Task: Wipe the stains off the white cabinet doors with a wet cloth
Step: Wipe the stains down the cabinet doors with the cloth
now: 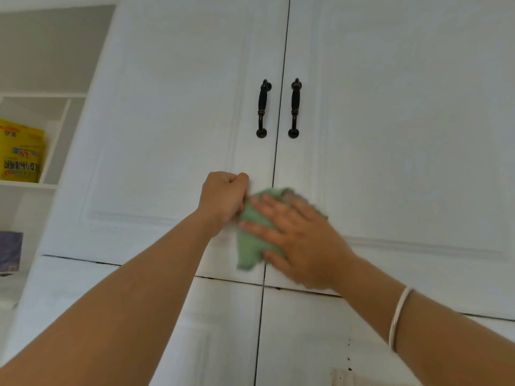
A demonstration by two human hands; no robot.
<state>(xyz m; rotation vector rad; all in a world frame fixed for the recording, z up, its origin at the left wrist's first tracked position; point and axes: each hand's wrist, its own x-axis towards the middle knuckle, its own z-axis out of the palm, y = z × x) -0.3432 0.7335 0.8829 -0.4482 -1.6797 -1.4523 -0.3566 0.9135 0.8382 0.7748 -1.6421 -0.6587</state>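
Note:
Two tall white cabinet doors meet at a dark seam: the left door (167, 121) and the right door (404, 135). A green cloth (250, 240) lies against the lower part of the doors, across the seam. My right hand (298, 238) presses flat on the cloth with fingers spread. My left hand (223, 199) is closed in a fist, pinching the cloth's left edge. A pale bangle (398, 319) sits on my right wrist. The hands and cloth look blurred.
Two black handles (263, 108) (294, 108) hang either side of the seam above my hands. Lower doors (306, 344) start below a dark gap. Open shelves at the left hold a yellow box (21, 151) and a purple item (9, 253).

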